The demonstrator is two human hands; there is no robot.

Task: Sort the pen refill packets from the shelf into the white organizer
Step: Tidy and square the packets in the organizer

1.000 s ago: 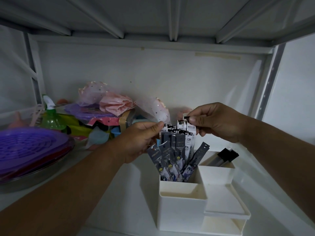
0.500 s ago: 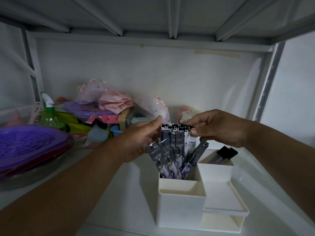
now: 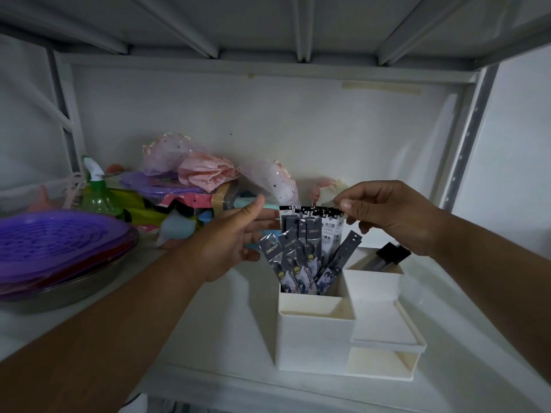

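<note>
A white organizer (image 3: 316, 332) stands on the shelf, right of centre. Several grey and white pen refill packets (image 3: 307, 234) stand upright in its back left compartment, some leaning outward. My right hand (image 3: 393, 216) pinches the top right corner of the upright bunch between thumb and forefinger. My left hand (image 3: 232, 242) reaches in from the left, its straight fingers touching the bunch's left edge and its thumb lifted clear. The packets' lower ends are hidden inside the compartment.
Black items (image 3: 390, 254) stick out of the organizer's back right compartment. On the left sit a purple strainer (image 3: 59, 245) in a metal bowl, a green spray bottle (image 3: 95, 195) and a pile of pink tulle and bags (image 3: 202, 174). A metal upright (image 3: 465, 138) borders the right.
My right hand has come down with the raised packets, whose tops are now level with the rest. My left thumb has lifted off the bunch.
</note>
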